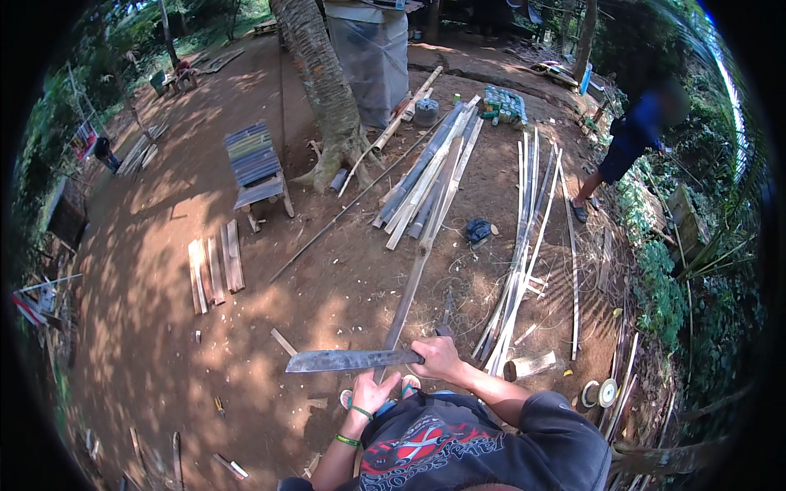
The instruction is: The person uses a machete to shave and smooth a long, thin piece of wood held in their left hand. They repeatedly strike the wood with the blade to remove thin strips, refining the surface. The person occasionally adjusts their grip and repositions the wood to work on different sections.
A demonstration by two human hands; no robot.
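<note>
Head view: from where I stand, the big knife (pixel 352 360) has a long, grey, slightly stained blade with a broad, rounded end. It lies nearly level in front of the person's body, its tip pointing to their left, and crosses over the near end of a long brown strip of wood (pixel 407 296). I can't tell whether blade and strip touch. The strip slants away over the bare ground (pixel 344 282), its far end on a pile of poles (pixel 438 176).

The right arm comes in from the shirt sleeve (pixel 565 425), elbow bent outward, the forearm running in toward the knife. The left forearm rises from the lower edge, a green band (pixel 348 440) around the wrist.

The right hand (pixel 438 358) has its grip closed about the knife's handle, which the fingers mostly hide. The left hand (pixel 371 393) is just below the blade, at the strip's near end, thumb apart from the fingers; how tightly that grip closes on the wood I can't tell.
</note>
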